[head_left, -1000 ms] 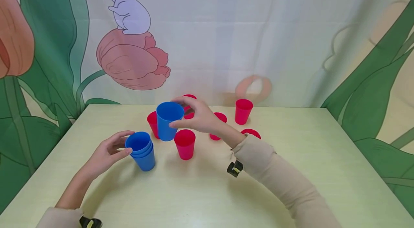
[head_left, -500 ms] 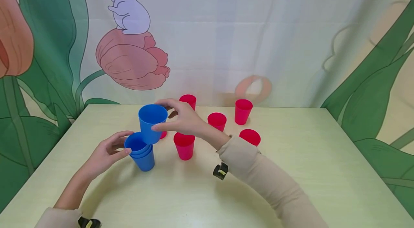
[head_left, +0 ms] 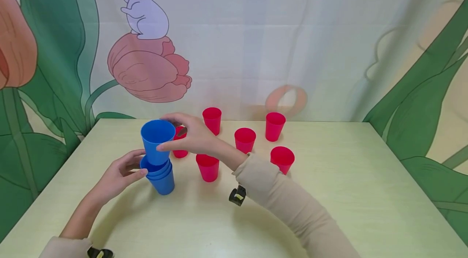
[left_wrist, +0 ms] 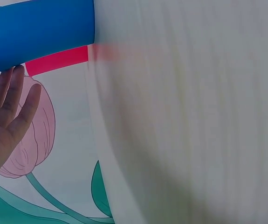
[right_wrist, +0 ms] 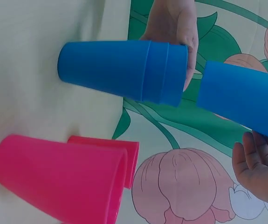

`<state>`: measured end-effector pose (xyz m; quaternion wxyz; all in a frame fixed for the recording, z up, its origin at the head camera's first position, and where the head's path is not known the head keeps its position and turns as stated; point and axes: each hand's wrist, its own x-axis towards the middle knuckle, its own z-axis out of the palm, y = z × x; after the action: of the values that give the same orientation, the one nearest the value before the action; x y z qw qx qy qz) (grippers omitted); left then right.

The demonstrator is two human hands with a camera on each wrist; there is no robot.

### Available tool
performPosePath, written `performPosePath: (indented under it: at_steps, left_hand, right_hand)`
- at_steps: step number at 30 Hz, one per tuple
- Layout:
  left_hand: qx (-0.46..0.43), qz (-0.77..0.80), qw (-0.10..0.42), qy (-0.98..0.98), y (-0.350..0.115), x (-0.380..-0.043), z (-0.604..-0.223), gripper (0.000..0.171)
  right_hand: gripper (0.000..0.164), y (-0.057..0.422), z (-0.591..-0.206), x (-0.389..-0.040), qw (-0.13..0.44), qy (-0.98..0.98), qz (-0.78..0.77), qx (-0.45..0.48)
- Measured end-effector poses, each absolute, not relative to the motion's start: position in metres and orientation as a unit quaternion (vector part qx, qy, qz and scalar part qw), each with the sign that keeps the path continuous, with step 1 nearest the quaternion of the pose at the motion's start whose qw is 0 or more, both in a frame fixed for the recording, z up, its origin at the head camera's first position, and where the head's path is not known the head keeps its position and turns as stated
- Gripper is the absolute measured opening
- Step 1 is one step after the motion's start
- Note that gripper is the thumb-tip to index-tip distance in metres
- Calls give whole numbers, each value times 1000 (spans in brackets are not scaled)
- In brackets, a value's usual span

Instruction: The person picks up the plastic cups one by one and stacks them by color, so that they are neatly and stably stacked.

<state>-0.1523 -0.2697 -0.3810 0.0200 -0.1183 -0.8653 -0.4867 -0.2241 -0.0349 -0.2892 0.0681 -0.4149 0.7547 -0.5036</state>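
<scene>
At the left of the table in the head view stands an upright stack of blue cups (head_left: pixel 163 183). My left hand (head_left: pixel 118 177) grips it near the top, thumb in front and fingers behind. Directly above the stack, my right hand (head_left: pixel 195 138) holds a single blue cup (head_left: pixel 153 140) by its side, mouth up. A small gap shows between this cup (right_wrist: pixel 241 95) and the rim of the stack (right_wrist: pixel 110 67) in the right wrist view. Fingers of the left hand (left_wrist: pixel 5 119) lie along the stack's side in the left wrist view.
Several red cups stand upright on the pale table (head_left: pixel 347 193): one red cup (head_left: pixel 207 168) is close right of the stack, another red cup (head_left: pixel 180 148) behind it. A red cup (head_left: pixel 275 126) stands at the far edge. A printed curtain (head_left: pixel 234 46) hangs behind.
My right hand has carried the blue cup leftward, from over the red cups to above the blue stack. The left hand and the stack have stayed in place.
</scene>
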Motion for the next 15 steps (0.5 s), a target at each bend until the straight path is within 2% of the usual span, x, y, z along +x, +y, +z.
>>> performPosePath:
  at_steps: [15]
  left_hand:
    - [-127, -482, 25, -867, -270, -154, -381, 53]
  right_hand:
    - [65, -50, -300, -218, 89, 785, -443, -424]
